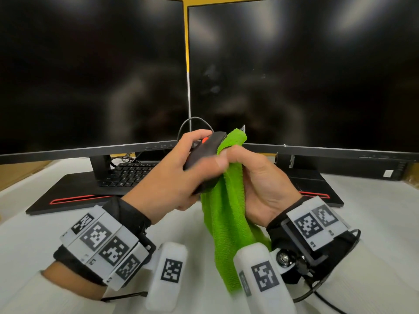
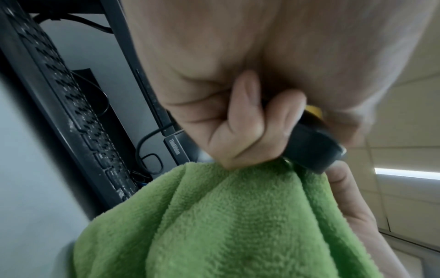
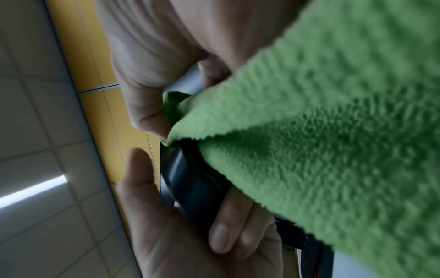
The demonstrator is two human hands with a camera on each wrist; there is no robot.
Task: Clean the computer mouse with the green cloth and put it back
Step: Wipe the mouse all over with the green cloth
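Left-hand fingers (image 1: 201,164) curled round the black mouse (image 1: 205,152), right-hand fingers (image 1: 229,152) pinching green cloth (image 1: 224,214) against it

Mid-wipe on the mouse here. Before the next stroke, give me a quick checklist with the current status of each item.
1. Left hand grips the mouse firmly: ok, fingers curl round its body, held up off the desk.
2. Right hand holds the green cloth: ok, bunched in the fingers.
3. Cloth touching the mouse: ok, pressed against its right side.
4. Mouse cable free: cannot tell, it loops up behind the hands and its far end is hidden.
5. Hanging cloth tail away from the keyboard: ok, it hangs nearer the person.
6. Mouse surface clean: cannot tell, blurred and mostly covered.
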